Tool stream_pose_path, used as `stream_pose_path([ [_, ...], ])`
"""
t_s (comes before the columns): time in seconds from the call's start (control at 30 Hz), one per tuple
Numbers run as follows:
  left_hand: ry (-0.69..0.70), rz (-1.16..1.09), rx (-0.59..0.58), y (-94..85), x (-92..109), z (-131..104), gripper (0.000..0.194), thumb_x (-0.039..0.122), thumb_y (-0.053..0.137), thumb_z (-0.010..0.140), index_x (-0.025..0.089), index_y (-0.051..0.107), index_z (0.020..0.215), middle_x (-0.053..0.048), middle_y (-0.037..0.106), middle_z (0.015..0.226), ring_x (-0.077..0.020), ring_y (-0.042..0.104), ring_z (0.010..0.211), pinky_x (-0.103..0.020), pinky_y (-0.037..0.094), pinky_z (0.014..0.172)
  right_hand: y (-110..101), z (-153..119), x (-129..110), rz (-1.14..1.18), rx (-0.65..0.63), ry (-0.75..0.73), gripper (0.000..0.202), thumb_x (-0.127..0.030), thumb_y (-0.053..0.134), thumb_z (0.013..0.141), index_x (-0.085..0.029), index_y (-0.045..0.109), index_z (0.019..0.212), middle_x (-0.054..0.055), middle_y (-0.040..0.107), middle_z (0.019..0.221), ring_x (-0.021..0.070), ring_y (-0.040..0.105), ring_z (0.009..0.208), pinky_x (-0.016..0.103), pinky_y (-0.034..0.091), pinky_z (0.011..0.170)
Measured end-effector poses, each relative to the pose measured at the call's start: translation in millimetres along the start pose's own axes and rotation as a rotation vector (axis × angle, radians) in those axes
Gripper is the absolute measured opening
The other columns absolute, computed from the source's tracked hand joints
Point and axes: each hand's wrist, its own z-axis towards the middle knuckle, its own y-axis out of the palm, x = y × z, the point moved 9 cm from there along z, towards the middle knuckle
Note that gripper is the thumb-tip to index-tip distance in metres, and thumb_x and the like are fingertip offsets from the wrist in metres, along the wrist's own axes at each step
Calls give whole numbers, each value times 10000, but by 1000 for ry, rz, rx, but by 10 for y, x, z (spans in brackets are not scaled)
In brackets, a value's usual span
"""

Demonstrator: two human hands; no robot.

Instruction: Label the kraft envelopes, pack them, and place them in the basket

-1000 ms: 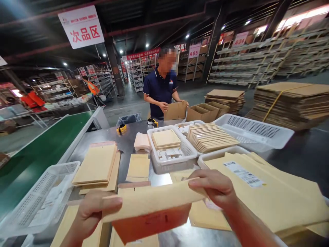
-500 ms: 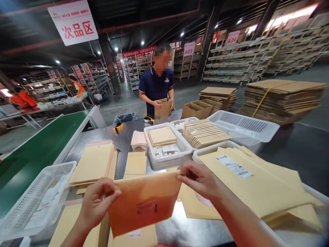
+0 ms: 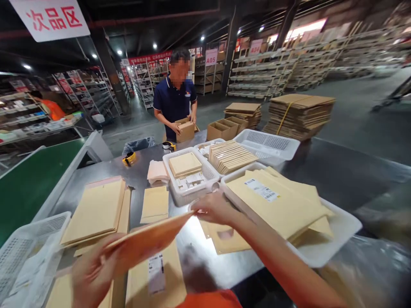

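Observation:
A padded kraft envelope (image 3: 154, 241) hangs tilted over the metal table, its underside in shadow. My left hand (image 3: 94, 271), somewhat blurred, is closed on its near left end. At the far right corner, the fingers of my right hand (image 3: 213, 208) pinch it. Below lies another envelope (image 3: 171, 267) with a white printed label (image 3: 156, 273). Beside my right forearm, a flat yellow envelope (image 3: 229, 244) rests on the table. A small yellow envelope stack (image 3: 154, 203) sits just beyond the held one, and a larger stack (image 3: 96, 209) is at the left.
White baskets (image 3: 340, 239) hold labelled envelopes (image 3: 282, 201) at right and upright mailers (image 3: 236, 152) farther back. Another basket (image 3: 19, 252) stands at left by a green conveyor (image 3: 38, 175). Tape dispensers (image 3: 129, 159) sit near the far edge, where a co-worker (image 3: 175, 102) handles a carton (image 3: 186, 130).
The envelope has tipped from nearly upright toward flat, and its left end has come nearer and lower with my left hand. The whole view has shifted right. The co-worker's carton has turned.

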Motion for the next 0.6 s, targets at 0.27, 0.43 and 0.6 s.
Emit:
stream_pose_path([
  [0.27,157,-232,-193,635,313,-16,187,376,604,824,265,739,893,5,788,823,-183,739,735,-231,598,655,-37,-58,-565,55,107,-109,269,-402,553,864,-193,674,982,-1,641,592,135,551,538,252,330,498],
  [0.43,-82,-223,-118,886,-279,52,488,455,577,826,206,561,1245,-100,657,1268,-252,634,1133,-386,527,956,-579,-627,301,252,372,427,240,-363,530,868,-186,683,816,30,677,676,136,581,583,247,410,523],
  [0.6,-302,40,-689,1817,-1309,-648,311,349,416,888,174,655,985,-78,739,990,-197,694,912,-290,535,832,-1255,-2756,1474,137,1217,1182,397,-509,682,636,-159,636,817,116,652,777,186,542,575,395,462,560],
])
